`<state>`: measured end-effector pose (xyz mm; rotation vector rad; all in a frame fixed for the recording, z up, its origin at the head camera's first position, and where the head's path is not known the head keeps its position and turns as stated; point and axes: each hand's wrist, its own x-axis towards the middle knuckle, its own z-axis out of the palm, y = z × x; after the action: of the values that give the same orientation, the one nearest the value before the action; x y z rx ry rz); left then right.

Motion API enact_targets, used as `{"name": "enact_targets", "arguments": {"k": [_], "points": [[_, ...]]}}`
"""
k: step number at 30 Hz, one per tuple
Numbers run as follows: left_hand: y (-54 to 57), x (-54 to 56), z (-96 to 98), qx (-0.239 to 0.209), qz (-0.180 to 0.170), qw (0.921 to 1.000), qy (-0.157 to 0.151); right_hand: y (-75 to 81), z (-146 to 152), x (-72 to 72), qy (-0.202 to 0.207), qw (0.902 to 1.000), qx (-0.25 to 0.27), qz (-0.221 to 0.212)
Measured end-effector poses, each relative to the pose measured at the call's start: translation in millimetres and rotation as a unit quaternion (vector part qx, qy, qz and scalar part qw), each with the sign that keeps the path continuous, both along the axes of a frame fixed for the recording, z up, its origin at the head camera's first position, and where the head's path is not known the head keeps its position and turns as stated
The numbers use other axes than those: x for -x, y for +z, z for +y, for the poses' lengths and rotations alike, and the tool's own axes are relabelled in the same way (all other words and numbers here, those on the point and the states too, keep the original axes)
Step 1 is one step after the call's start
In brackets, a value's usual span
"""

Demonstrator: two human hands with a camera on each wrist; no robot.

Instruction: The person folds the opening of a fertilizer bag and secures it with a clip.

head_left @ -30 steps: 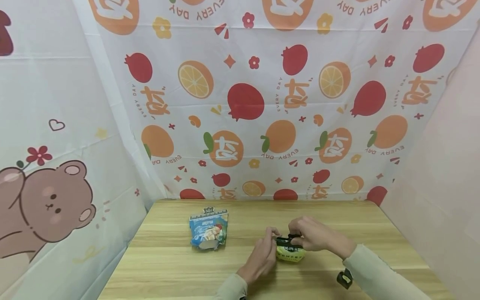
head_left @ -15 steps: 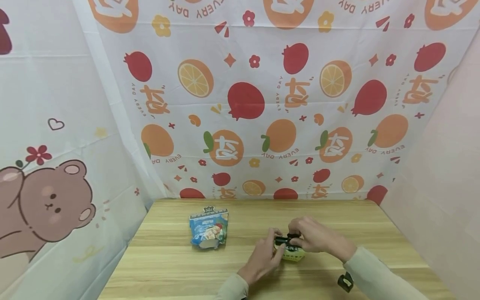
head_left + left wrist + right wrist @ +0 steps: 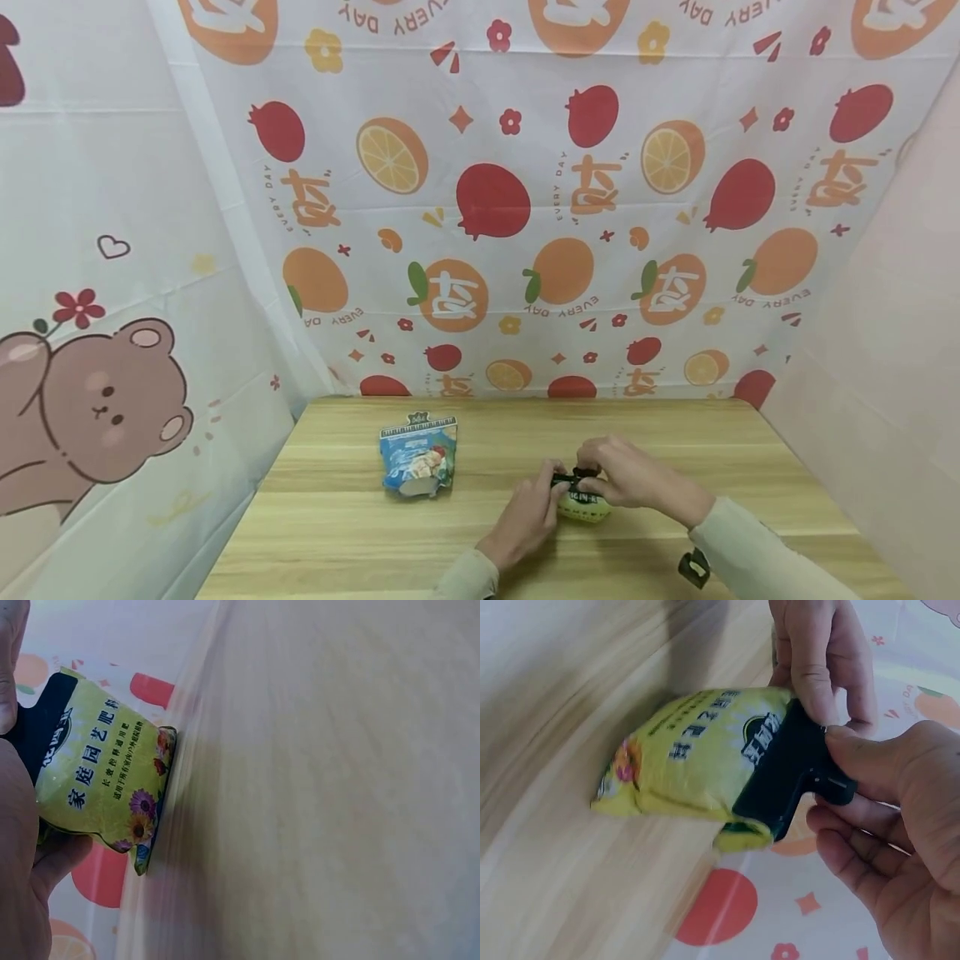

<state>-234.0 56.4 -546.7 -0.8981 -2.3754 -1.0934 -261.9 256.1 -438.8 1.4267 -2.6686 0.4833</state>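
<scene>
A small yellow bag of plant fertilizer (image 3: 583, 507), printed with flowers and dark lettering, stands on the wooden table between the hands. A black bag clip (image 3: 787, 769) lies across its top. My right hand (image 3: 637, 473) pinches the clip's protruding handle between thumb and fingers, seen close in the right wrist view. At the clip's other end, my left hand (image 3: 527, 512) pinches the top corner of the bag together with the clip. The left wrist view shows the bag's front (image 3: 105, 765) and its lower edge near the table; part of the clip is hidden by fingers.
Toward the back left of the wooden table (image 3: 337, 533) lies a blue snack-like bag (image 3: 417, 462) with a printed dark-and-white clip (image 3: 417, 423) across its top. A fruit-patterned curtain (image 3: 495, 275) hangs behind the table, with pale cloth at both sides.
My left fingers have shifted slightly along the clip's left end, and the thumb has come to the front of it. The bag has tilted a little. My right hand has barely moved.
</scene>
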Motion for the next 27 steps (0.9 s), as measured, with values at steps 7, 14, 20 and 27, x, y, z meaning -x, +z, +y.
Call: {"name": "enact_targets", "arguments": {"k": [7, 14, 20, 27], "points": [[0.2, 1.8, -1.7, -0.001, 0.002, 1.0, 0.009, 1.0, 18, 8.6, -0.073, 0.9955, 0.012, -0.059], [0.7, 2.3, -2.9, 0.009, 0.008, 0.9999, 0.011, 6.4, 33, 11.9, -0.105, 0.992, 0.048, -0.051], [0.5, 4.2, -3.0, 0.017, 0.01, 0.9998, 0.004, -5.4, 39, 7.0, -0.075, 0.9935, 0.052, -0.068], [-0.4, 5.1, -4.8, 0.028, 0.022, 0.9994, 0.0, -33.2, 40, -1.9, -0.097, 0.9893, 0.051, -0.097]]}}
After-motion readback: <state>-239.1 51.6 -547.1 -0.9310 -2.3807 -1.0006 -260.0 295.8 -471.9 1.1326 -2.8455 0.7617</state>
